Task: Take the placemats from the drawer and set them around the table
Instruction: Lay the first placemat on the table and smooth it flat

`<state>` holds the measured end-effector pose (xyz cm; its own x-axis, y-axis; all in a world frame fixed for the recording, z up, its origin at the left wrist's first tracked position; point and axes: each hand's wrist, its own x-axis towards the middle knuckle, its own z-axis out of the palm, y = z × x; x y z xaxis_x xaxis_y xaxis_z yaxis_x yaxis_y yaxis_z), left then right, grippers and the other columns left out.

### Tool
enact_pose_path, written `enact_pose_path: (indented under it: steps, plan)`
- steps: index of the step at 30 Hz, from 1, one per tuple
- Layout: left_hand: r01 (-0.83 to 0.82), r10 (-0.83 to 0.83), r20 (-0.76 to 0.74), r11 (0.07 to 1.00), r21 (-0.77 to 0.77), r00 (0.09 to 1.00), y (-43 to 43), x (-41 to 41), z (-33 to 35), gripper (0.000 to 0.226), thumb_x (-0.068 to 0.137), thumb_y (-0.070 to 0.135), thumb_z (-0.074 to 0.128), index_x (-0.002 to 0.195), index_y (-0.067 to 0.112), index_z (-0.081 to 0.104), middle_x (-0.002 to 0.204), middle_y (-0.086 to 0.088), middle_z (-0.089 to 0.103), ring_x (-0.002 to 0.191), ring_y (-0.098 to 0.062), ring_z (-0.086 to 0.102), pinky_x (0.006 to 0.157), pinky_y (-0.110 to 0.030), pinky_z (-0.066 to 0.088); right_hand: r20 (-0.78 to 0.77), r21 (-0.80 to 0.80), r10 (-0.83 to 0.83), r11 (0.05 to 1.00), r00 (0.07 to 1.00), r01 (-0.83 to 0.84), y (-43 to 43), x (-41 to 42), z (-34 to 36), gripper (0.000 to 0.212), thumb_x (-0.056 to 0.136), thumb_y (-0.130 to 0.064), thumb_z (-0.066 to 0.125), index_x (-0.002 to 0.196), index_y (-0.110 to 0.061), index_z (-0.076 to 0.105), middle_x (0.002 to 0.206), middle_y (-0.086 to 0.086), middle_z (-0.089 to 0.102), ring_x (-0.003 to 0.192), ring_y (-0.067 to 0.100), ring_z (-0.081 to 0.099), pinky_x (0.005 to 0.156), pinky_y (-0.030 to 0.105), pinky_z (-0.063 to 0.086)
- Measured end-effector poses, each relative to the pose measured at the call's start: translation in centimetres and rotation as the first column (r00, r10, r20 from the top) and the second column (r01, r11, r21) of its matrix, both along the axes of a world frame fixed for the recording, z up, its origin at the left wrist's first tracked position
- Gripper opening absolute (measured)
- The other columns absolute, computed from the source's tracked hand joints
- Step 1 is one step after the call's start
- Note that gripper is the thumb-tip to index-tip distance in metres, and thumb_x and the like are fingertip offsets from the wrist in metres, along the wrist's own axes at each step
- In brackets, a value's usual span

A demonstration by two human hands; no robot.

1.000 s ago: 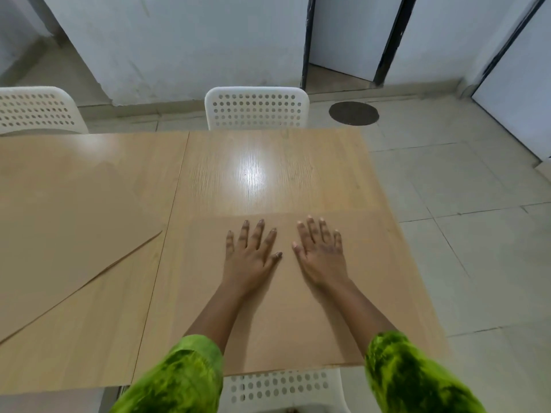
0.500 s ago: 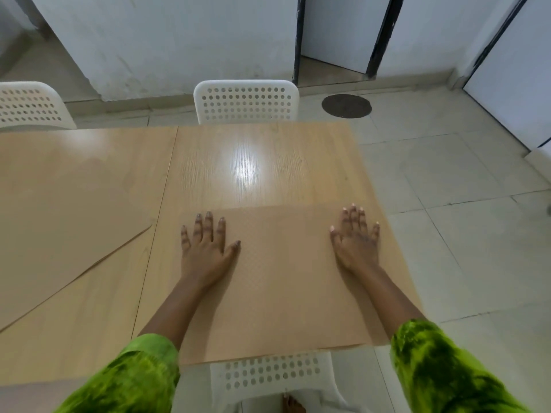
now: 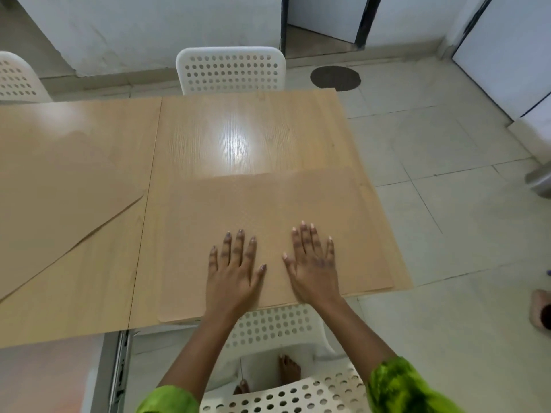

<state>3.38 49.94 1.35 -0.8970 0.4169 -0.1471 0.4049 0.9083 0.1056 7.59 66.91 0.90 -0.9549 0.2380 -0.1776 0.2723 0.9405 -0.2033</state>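
Note:
A tan textured placemat (image 3: pixel 268 204) lies flat on the near right part of the light wooden table (image 3: pixel 244 126), its near edge along the table's front edge. My left hand (image 3: pixel 234 272) and my right hand (image 3: pixel 313 266) rest palm down on the mat's near half, side by side, fingers spread, holding nothing. A second tan placemat (image 3: pixel 59 189) lies askew on the left part of the table, one corner pointing toward the first mat.
A white perforated chair (image 3: pixel 231 70) stands at the far side, another chair (image 3: pixel 18 79) at the far left, and a third chair (image 3: pixel 283 332) under me at the near edge. Tiled floor lies to the right, with a round floor drain (image 3: pixel 335 79). A metal bin (image 3: pixel 539 180) is at the right edge.
My hands, spread wide apart on the mat half a second ago, have come together near its front edge. The view has pulled back, showing the chair and my feet.

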Motion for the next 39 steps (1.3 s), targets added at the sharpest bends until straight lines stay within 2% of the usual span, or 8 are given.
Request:
enact_pose_path:
  steps: [6, 9, 13, 23, 27, 30, 33, 39]
  plan:
    - [-0.121, 0.121, -0.022, 0.993, 0.018, 0.992, -4.1, -1.4, -0.1, 0.076, 0.083, 0.065, -0.010, 0.150, 0.030, -0.004, 0.159, -0.001, -0.013, 0.146, -0.018, -0.013, 0.113, -0.032, -0.014, 0.026, 0.061, -0.133, 0.990, 0.991, 0.131, 5.3, 1.1, -0.1, 0.070, 0.086, -0.054, -0.004, 0.148, -0.023, -0.011, 0.159, 0.000, -0.013, 0.146, 0.017, -0.013, 0.113, 0.046, -0.012]
    - [-0.180, 0.181, -0.004, 0.983, 0.045, 0.984, -6.4, -2.2, 0.2, 0.075, 0.083, 0.065, -0.009, 0.149, 0.029, -0.007, 0.159, -0.002, -0.013, 0.145, -0.016, -0.015, 0.117, -0.035, -0.008, 0.030, 0.085, -0.184, 0.980, 0.982, 0.181, 7.6, 1.5, -0.3, 0.072, 0.084, -0.055, -0.007, 0.148, -0.022, -0.010, 0.159, 0.000, -0.012, 0.146, 0.015, -0.012, 0.115, 0.047, -0.009]
    - [-0.208, 0.208, 0.000, 0.977, 0.044, 0.978, -7.7, -2.6, 0.2, 0.071, 0.085, 0.061, -0.003, 0.148, 0.030, -0.008, 0.159, 0.000, -0.011, 0.146, -0.014, -0.013, 0.118, -0.037, -0.003, 0.020, 0.085, -0.223, 0.972, 0.975, 0.220, 9.3, 1.8, -0.2, 0.065, 0.092, -0.051, 0.004, 0.149, -0.024, -0.008, 0.159, -0.001, -0.009, 0.147, 0.015, -0.009, 0.116, 0.048, -0.006]
    - [-0.225, 0.225, 0.005, 0.974, 0.010, 0.974, -7.8, -2.6, 0.5, 0.076, 0.082, 0.061, -0.007, 0.150, 0.027, -0.004, 0.160, -0.002, -0.009, 0.147, -0.018, -0.009, 0.117, -0.038, -0.006, 0.033, 0.058, -0.205, 0.977, 0.978, 0.203, 9.3, 1.9, 0.4, 0.059, 0.097, -0.047, 0.013, 0.150, -0.026, -0.004, 0.159, 0.000, -0.008, 0.147, 0.017, -0.009, 0.116, 0.051, -0.005]
    - [-0.249, 0.251, 0.075, 0.968, -0.037, 0.965, -7.5, -2.7, 1.2, 0.066, 0.091, 0.055, 0.002, 0.150, 0.025, -0.006, 0.160, -0.002, -0.011, 0.147, -0.018, -0.013, 0.118, -0.041, -0.010, 0.045, 0.012, -0.204, 0.979, 0.978, 0.203, 8.1, 1.6, 2.0, 0.059, 0.098, -0.041, 0.017, 0.150, -0.020, -0.003, 0.159, 0.005, -0.010, 0.147, 0.019, -0.011, 0.117, 0.048, -0.007]
    - [-0.293, 0.288, 0.109, 0.956, 0.032, 0.951, -7.3, -2.3, 2.9, 0.059, 0.099, 0.044, 0.015, 0.151, 0.019, 0.003, 0.160, -0.001, -0.004, 0.147, -0.016, -0.008, 0.118, -0.041, -0.007, -0.027, -0.104, -0.151, 0.984, 0.988, 0.147, 4.8, 0.8, 3.9, 0.057, 0.099, -0.034, 0.024, 0.150, -0.016, 0.006, 0.159, 0.007, -0.006, 0.147, 0.020, -0.009, 0.117, 0.042, -0.006]
    - [-0.360, 0.342, 0.117, 0.908, 0.215, 0.932, -8.2, -0.7, 5.2, 0.053, 0.101, 0.036, 0.024, 0.148, 0.013, 0.024, 0.158, -0.002, 0.018, 0.147, -0.017, 0.009, 0.118, -0.038, 0.008, -0.041, -0.304, -0.126, 0.946, 0.991, 0.108, -0.4, 0.4, 5.8, 0.054, 0.097, -0.023, 0.035, 0.147, -0.010, 0.021, 0.159, 0.011, 0.004, 0.146, 0.025, 0.004, 0.117, 0.038, 0.013]
    - [-0.567, 0.515, 0.262, 0.628, 0.532, 0.816, -14.5, 3.9, 9.0, 0.041, 0.099, 0.030, 0.038, 0.134, 0.014, 0.052, 0.141, -0.005, 0.050, 0.131, -0.019, 0.044, 0.104, -0.031, 0.035, -0.028, -0.564, -0.031, 0.826, 0.999, 0.010, -11.9, 0.5, 7.8, 0.046, 0.094, -0.017, 0.040, 0.140, -0.011, 0.038, 0.149, 0.008, 0.037, 0.134, 0.023, 0.037, 0.109, 0.032, 0.030]
